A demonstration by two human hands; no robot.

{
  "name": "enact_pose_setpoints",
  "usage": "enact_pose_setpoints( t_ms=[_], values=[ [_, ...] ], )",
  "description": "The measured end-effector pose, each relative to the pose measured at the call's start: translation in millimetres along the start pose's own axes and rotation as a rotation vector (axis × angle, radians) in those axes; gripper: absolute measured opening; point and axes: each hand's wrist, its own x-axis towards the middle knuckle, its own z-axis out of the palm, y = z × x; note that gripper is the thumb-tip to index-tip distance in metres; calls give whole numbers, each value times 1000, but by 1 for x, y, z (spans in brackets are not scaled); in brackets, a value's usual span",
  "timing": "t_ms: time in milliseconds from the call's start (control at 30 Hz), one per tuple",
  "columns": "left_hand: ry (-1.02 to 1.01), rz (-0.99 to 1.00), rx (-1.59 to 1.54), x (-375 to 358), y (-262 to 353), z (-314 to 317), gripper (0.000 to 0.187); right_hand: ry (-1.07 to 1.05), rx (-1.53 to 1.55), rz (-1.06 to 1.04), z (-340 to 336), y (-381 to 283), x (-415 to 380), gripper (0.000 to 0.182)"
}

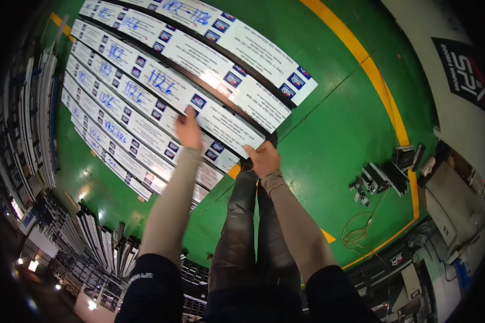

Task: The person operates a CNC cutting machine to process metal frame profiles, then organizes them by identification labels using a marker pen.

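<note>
Currently the right hand (265,160) pinches one white labelled strip (173,86) at its near end between its fingers; the left hand (189,133) is at the strip's long edge, grip unclear. At least five other strips (199,58) flank it; one coiled cable (354,237) lies to its right.

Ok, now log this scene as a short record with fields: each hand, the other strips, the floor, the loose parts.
Left hand: at the side edge of a white strip; contact unclear
Right hand: gripping that strip's near end
Other strips: side by side, with labels and blue handwriting
Floor: green, yellow lines
Loose parts: on the floor, right
</note>
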Motion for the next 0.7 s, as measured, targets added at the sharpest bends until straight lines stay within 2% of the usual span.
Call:
enact_pose_setpoints(
  t_ms=[33, 67, 100, 133, 167, 200, 233, 267, 300, 367, 400, 433, 467, 533, 600, 667, 700],
  values=[
    [-24, -38, -2, -22, -16, 3, 43, 72, -58, -43, 0, 18, 1, 36],
    [-165, -37, 146, -45, -29, 1, 45, 57, 155, 35, -1, 46, 3, 38],
    [-219, 23, 79, -81, -49, 6, 50, 79, 350, 100, -14, 47, -5, 37],
    [-274, -99, 445, -133, -19, 4, 55, 112, 576, 179, -28, 48, -18, 34],
    [-618, -49, 327, -168, -15, -4, 61, 77, 277, 207, -53, 64, -26, 32],
    [-1105, 91, 698, -197, -49, -5, 57, 49, 67, 193, -74, 79, -38, 31],
    [-1579, 373, 898, -225, -83, -5, 55, 66, -2, 136, -92, 106, -48, 25],
    [-1628, 252, 901, -246, -12, -17, 50, 65, -23, 144, -112, 135, -57, 24],
    [-1706, 136, 924, -254, 19, -18, 58, 67, -48, 169, -131, 155, -65, 23],
    [-1067, 751, 453, -256, 5, -26, 66, 58, 89, 294, -168, 136, -92, 21],
    [-1024, 736, 580, -223, 36, -20, 77, 73, 44, 308, -181, 152, -99, 21],
    [-907, 598, 575, -190, 58, -19, 82, 87, 0, 323, -195, 174, -105, 21],
    [-570, 599, 534, -155, 32, -13, 90, 103, -45, 340, -205, 190, -111, 20],
    [-132, 702, 704, -74, 21, -11, 88, 116, -201, 356, -213, 224, -130, 20],
    [-29, 638, 817, -37, 13, -2, 86, 100, -343, 329, -213, 274, -140, 21],
    [-448, 688, 897, -83, 18, 16, 85, 81, -288, 382, -197, 275, -152, 20],
    [-727, 646, 761, -127, 11, 17, 84, 72, -255, 406, -181, 272, -161, 19]
  ],
)
